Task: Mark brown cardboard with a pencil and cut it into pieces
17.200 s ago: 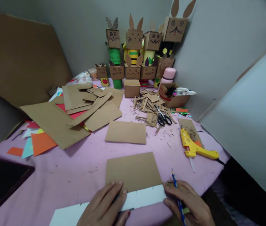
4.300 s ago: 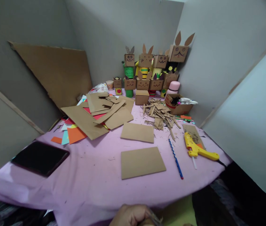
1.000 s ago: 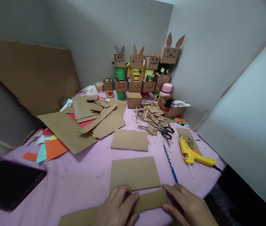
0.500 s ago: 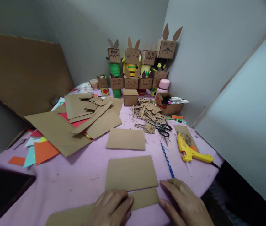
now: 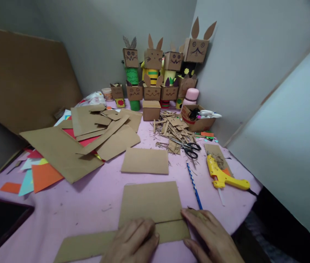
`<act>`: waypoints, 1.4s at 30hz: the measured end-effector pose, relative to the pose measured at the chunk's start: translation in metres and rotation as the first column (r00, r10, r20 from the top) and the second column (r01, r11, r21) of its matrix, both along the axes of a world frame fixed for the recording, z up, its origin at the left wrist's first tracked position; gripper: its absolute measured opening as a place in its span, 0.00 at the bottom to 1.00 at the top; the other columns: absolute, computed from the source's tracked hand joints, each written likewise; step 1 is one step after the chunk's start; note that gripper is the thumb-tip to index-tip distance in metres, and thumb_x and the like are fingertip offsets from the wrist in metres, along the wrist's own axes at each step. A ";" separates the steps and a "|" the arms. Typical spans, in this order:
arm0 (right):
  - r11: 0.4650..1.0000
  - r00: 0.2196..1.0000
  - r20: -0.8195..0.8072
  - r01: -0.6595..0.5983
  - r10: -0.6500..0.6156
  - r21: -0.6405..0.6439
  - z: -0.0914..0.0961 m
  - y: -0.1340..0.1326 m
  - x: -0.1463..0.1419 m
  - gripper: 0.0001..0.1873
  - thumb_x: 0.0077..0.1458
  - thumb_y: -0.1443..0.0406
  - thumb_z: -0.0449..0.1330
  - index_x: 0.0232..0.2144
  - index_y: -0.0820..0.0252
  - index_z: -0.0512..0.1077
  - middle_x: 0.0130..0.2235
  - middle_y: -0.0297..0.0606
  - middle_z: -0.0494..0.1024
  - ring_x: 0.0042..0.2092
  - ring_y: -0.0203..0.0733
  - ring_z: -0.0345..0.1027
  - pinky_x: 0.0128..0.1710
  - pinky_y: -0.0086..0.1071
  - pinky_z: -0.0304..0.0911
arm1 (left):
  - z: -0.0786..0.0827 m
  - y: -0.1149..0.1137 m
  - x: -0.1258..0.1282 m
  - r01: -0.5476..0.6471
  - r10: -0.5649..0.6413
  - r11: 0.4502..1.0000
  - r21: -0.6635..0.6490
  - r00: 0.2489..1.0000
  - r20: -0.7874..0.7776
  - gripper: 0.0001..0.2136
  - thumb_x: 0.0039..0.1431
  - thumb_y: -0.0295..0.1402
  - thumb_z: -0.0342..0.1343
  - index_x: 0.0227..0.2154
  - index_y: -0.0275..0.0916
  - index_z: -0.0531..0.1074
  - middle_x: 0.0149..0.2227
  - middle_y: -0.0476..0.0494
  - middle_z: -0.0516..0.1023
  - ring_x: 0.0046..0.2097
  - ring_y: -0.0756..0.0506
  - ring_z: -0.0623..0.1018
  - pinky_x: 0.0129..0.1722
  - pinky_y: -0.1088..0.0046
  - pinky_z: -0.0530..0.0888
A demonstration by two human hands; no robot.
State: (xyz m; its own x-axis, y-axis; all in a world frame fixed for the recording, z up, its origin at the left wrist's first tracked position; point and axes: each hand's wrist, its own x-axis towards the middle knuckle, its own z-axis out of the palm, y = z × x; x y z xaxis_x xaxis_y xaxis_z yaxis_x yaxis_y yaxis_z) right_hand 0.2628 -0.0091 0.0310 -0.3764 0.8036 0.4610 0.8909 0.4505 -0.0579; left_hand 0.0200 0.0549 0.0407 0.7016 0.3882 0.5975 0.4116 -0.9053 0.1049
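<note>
A long cardboard strip (image 5: 89, 244) lies along the near edge of a rectangular cardboard piece (image 5: 151, 201). My left hand (image 5: 133, 239) presses on the strip's middle with bent fingers, thumb toward the right. At the strip's right end, my right hand (image 5: 210, 233) has its index finger by the seam and its thumb at the lower corner, the strip's end between them. Something small and brownish shows at the right hand's fingers, too unclear to name. Just beyond that hand lies a blue patterned pencil (image 5: 193, 186). Another cardboard rectangle (image 5: 145, 160) lies farther back.
A yellow glue gun (image 5: 223, 175) lies right, black-handled scissors (image 5: 190, 149) near cardboard scraps (image 5: 171, 126). Cardboard sheets (image 5: 61, 153) and coloured paper cover the left. Cardboard animal figures (image 5: 152, 60) stand at the back. A dark flat device (image 5: 1, 226) lies near left.
The strip now meets the near edge of the cardboard rectangle, where a gap showed before. My right hand has shifted slightly left onto the strip's end. The view has tilted a little.
</note>
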 end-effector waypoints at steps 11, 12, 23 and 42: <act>0.995 0.993 0.066 0.099 -0.098 -0.008 -0.033 -0.018 0.010 0.18 0.55 0.61 0.58 0.47 0.65 0.72 0.45 0.51 0.80 0.43 0.49 0.76 0.39 0.35 0.75 | -0.005 -0.001 -0.006 -0.096 0.130 0.968 0.232 0.982 -0.137 0.12 0.65 0.33 0.47 0.43 0.37 0.74 0.42 0.47 0.82 0.43 0.47 0.81 0.42 0.77 0.78; 0.994 0.992 0.072 0.106 -0.105 -0.008 -0.034 -0.019 0.009 0.18 0.55 0.61 0.58 0.47 0.64 0.72 0.45 0.50 0.80 0.43 0.49 0.76 0.38 0.35 0.75 | -0.003 -0.001 -0.005 -0.084 0.124 0.967 0.242 0.981 -0.152 0.12 0.65 0.32 0.46 0.42 0.37 0.75 0.42 0.47 0.82 0.43 0.47 0.81 0.42 0.77 0.78; 0.991 0.991 0.039 0.127 -0.129 0.040 -0.033 -0.017 0.003 0.16 0.57 0.62 0.56 0.46 0.64 0.72 0.43 0.47 0.81 0.41 0.48 0.77 0.37 0.37 0.75 | -0.012 0.001 -0.008 -0.047 0.083 0.976 0.212 0.983 -0.164 0.12 0.64 0.34 0.48 0.43 0.40 0.75 0.45 0.47 0.81 0.45 0.48 0.80 0.44 0.76 0.77; 0.987 0.986 0.039 0.159 -0.160 0.030 -0.035 -0.019 0.005 0.16 0.56 0.60 0.58 0.45 0.61 0.73 0.44 0.49 0.80 0.42 0.47 0.76 0.36 0.37 0.75 | -0.012 0.002 -0.003 -0.050 0.079 0.983 0.178 0.984 -0.157 0.15 0.67 0.30 0.42 0.43 0.36 0.75 0.43 0.45 0.82 0.45 0.48 0.80 0.44 0.76 0.77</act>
State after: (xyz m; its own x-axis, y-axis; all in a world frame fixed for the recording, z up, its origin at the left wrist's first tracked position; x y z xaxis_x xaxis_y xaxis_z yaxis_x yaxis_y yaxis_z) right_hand 0.2678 -0.0286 -0.0043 -0.2635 0.8426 0.4698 0.9529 0.3033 -0.0095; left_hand 0.0168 0.0570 0.0284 0.7719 0.3368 0.5392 0.4682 -0.8749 -0.1238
